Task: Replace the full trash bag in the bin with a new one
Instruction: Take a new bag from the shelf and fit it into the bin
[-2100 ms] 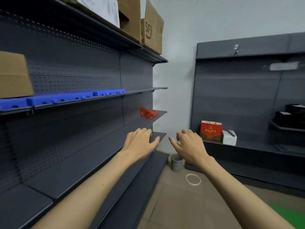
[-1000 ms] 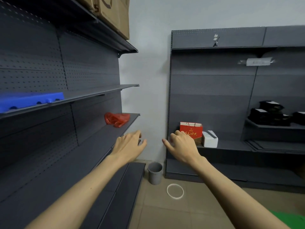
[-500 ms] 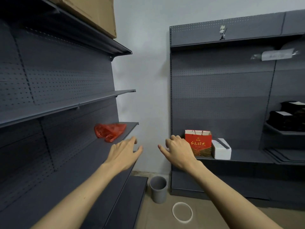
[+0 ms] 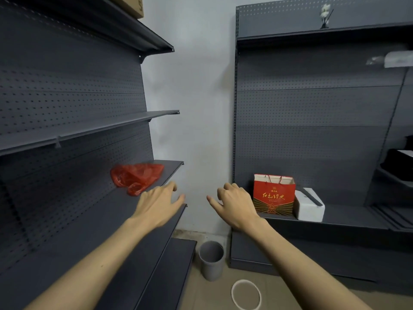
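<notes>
Red trash bag [image 4: 136, 177], crumpled, long axis along the left shelf [image 4: 172, 166], up-left of the bin [image 4: 211, 260]; left hand [image 4: 157, 205] and right hand [image 4: 237, 205], fingers loose, empty, above it; grey bin upright, mouth upward, on floor; white ring [image 4: 245, 294] lower right.

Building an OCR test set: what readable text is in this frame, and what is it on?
"S": one printed letter on the cardboard box on the top left shelf; the rest is cut off.
Gold characters on the red gift bag: too stylised and blurred to read.
White box: no text visible.
</notes>
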A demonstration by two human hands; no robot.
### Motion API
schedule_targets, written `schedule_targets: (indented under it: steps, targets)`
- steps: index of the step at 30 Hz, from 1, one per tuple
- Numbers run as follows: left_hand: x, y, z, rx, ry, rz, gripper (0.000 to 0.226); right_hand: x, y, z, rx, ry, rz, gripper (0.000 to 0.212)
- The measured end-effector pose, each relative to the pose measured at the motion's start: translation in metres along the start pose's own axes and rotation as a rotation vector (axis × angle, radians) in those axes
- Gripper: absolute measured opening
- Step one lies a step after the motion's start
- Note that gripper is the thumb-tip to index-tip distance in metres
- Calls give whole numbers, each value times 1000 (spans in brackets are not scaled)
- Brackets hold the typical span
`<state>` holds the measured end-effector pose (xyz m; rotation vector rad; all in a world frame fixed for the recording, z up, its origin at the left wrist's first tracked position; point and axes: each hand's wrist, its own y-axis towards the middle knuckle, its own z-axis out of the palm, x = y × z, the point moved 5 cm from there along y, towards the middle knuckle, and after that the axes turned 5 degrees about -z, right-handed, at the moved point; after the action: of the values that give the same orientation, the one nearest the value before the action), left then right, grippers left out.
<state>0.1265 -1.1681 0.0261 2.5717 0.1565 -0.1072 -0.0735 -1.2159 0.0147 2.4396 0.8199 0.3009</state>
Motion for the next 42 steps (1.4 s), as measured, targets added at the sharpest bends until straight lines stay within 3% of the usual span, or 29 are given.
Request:
schedule_targets:
  steps: [12, 30, 37, 42]
  targets:
    - [124, 154, 78, -30, 7, -98, 40, 3, 182, 116, 70, 32, -82, 53]
    - [313, 229, 192, 75, 131, -517, 34, 60, 350, 334, 177, 245, -334, 48]
    - [360, 278, 245, 121, 199, -688, 26, 54, 412, 433, 344, 341, -391, 46]
    - [389, 292, 287, 176, 178, -768, 38, 61, 429, 496, 446, 366, -403, 43]
